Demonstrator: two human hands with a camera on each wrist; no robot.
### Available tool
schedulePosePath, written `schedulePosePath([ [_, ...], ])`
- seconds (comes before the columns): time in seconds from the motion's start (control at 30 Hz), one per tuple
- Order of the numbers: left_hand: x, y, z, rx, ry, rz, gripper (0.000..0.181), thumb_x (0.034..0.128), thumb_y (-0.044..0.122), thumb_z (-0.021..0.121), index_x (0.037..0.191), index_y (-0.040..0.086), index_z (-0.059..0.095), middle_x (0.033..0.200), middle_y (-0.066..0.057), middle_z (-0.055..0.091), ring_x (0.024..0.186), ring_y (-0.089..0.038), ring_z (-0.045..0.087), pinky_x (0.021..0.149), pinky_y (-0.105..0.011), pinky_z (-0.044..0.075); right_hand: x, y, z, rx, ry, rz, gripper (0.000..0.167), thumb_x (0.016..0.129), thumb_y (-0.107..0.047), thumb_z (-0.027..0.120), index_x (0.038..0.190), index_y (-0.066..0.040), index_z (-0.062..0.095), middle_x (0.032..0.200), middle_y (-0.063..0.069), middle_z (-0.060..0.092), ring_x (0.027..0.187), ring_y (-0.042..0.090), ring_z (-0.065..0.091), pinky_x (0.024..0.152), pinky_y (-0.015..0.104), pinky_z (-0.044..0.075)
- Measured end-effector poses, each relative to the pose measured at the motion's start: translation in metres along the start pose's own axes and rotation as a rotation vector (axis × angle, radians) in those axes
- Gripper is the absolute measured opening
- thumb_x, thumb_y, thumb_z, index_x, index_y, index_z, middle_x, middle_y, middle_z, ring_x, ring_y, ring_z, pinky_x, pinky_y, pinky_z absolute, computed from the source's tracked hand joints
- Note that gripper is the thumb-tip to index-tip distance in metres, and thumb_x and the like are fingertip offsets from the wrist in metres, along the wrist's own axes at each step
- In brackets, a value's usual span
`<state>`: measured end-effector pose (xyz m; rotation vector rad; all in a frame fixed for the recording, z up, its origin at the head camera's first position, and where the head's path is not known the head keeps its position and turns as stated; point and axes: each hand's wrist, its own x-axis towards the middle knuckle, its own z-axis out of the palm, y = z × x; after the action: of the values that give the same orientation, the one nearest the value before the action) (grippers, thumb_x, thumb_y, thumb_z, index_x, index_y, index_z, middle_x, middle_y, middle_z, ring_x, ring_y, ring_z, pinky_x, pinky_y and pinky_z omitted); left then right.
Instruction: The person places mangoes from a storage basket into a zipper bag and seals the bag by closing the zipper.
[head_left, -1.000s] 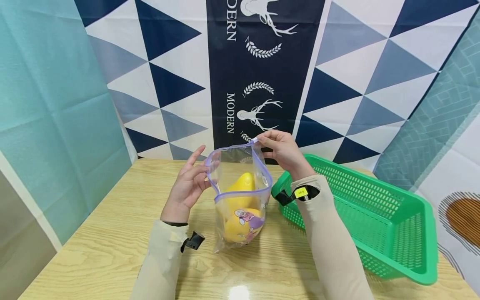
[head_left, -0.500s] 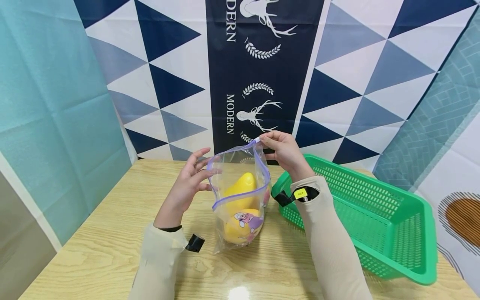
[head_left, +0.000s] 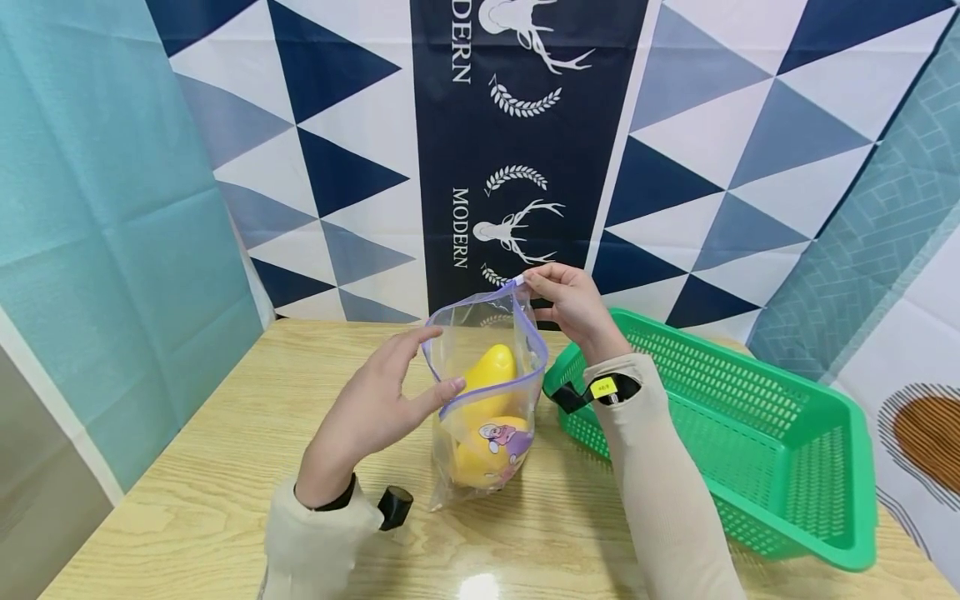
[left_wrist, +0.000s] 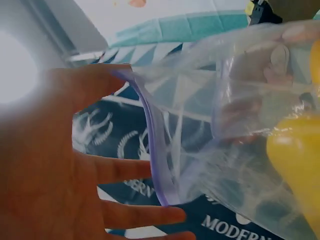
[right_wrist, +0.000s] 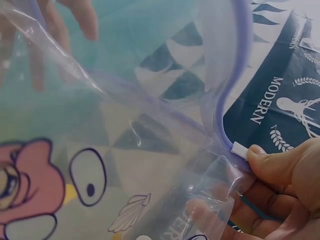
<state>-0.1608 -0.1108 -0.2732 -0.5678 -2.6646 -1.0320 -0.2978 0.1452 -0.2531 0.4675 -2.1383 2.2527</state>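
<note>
A clear zip bag (head_left: 446, 492) with a purple rim and cartoon print stands on the table, its mouth gaping. Inside sit smooth yellow things (head_left: 491, 371); their kind is not clear. My right hand (head_left: 567, 302) pinches the top right corner of the bag, with the thumb by the white slider (right_wrist: 240, 150). My left hand (head_left: 375, 404) is at the bag's left side, fingers extended and thumb pointing toward the front rim. In the left wrist view, the thumb meets the purple rim (left_wrist: 155, 135), while the other fingers spread out straight.
A green plastic basket (head_left: 855, 467) with perforated walls stands at the right, close to my right forearm. The wooden table (head_left: 225, 467) ends in front of a patterned cloth (head_left: 360, 108). A teal cloth (head_left: 112, 208) hangs at the left.
My left hand has let the left rim slip from its fingers, drawn slightly back, and turned with the thumb toward the front rim. My right hand keeps its pinch on the corner.
</note>
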Motion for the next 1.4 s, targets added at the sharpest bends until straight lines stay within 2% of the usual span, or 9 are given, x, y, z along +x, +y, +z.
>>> schedulePosePath([
  [0.07,-0.004,0.005,0.001,0.068,-0.022,-0.012,0.073,0.0893,0.053,0.066,0.148,0.015,0.045,0.152,-0.012,0.043,0.138,-0.036,0.040,0.105,-0.062,0.040,0.000,0.000,0.000,0.002,0.002,0.003,0.023,0.101,-0.007,0.055,0.084,-0.015,0.068,0.081,-0.002,0.066,0.078,0.012,0.062,0.069,0.031,0.061],
  [0.17,-0.009,0.011,0.002,0.137,-0.068,-0.007,0.075,0.0875,0.060,0.064,0.146,0.016,0.048,0.148,-0.011,0.048,0.135,-0.035,0.045,0.101,-0.062,0.045,-0.001,-0.001,-0.001,0.010,0.006,0.010,0.023,0.101,-0.007,0.055,0.084,-0.015,0.068,0.080,-0.002,0.066,0.078,0.012,0.062,0.068,0.030,0.061],
  [0.33,-0.018,0.019,0.003,0.196,-0.101,0.102,0.065,0.0844,0.056,0.070,0.134,0.015,0.060,0.135,-0.011,0.058,0.123,-0.032,0.054,0.091,-0.055,0.054,-0.003,-0.001,-0.002,0.015,0.011,0.012,0.023,0.101,-0.006,0.055,0.084,-0.015,0.068,0.081,-0.002,0.065,0.077,0.011,0.062,0.068,0.029,0.061],
  [0.5,-0.024,0.023,0.006,0.249,-0.011,0.237,0.035,0.0855,0.035,0.074,0.114,0.014,0.070,0.118,-0.009,0.066,0.110,-0.028,0.060,0.078,-0.047,0.058,-0.005,0.000,-0.003,0.022,0.016,0.017,0.021,0.101,-0.007,0.055,0.086,-0.014,0.068,0.082,-0.002,0.066,0.078,0.012,0.063,0.069,0.031,0.061],
  [0.63,-0.026,0.021,0.006,0.302,0.076,0.282,0.016,0.0851,0.020,0.074,0.100,0.015,0.071,0.113,-0.009,0.068,0.108,-0.028,0.061,0.070,-0.046,0.060,-0.005,0.001,-0.006,0.034,0.027,0.009,0.019,0.101,-0.007,0.056,0.087,-0.014,0.068,0.081,-0.002,0.067,0.079,0.012,0.063,0.070,0.031,0.061],
  [0.83,-0.023,0.015,0.005,0.389,0.183,0.297,0.007,0.0838,0.011,0.072,0.083,0.016,0.068,0.113,-0.013,0.070,0.107,-0.033,0.064,0.061,-0.045,0.059,-0.007,0.004,-0.010,0.063,0.037,-0.027,0.022,0.101,-0.007,0.056,0.086,-0.016,0.069,0.082,-0.001,0.068,0.079,0.012,0.064,0.071,0.032,0.062],
  [1.0,-0.021,0.009,0.002,0.461,0.261,0.285,0.007,0.0848,0.010,0.070,0.082,0.015,0.068,0.110,-0.012,0.071,0.101,-0.034,0.065,0.059,-0.045,0.056,-0.010,0.005,-0.013,0.105,0.043,-0.052,0.023,0.100,-0.005,0.055,0.085,-0.016,0.069,0.081,-0.001,0.068,0.079,0.012,0.065,0.071,0.034,0.062],
  [1.2,-0.018,0.002,-0.005,0.453,0.311,0.230,0.004,0.0837,0.007,0.071,0.085,0.011,0.071,0.106,-0.011,0.071,0.097,-0.034,0.065,0.063,-0.047,0.056,-0.018,0.007,-0.016,0.086,0.051,-0.068,0.023,0.101,-0.005,0.054,0.087,-0.016,0.070,0.082,-0.001,0.069,0.080,0.012,0.066,0.071,0.033,0.062],
  [1.4,-0.011,-0.012,-0.010,0.423,0.366,0.214,0.004,0.0813,0.004,0.070,0.081,0.008,0.070,0.098,-0.010,0.072,0.087,-0.032,0.064,0.054,-0.038,0.051,-0.028,0.007,-0.019,0.026,0.067,-0.118,0.021,0.101,-0.005,0.055,0.090,-0.015,0.069,0.085,-0.003,0.070,0.081,0.011,0.067,0.072,0.030,0.062],
])
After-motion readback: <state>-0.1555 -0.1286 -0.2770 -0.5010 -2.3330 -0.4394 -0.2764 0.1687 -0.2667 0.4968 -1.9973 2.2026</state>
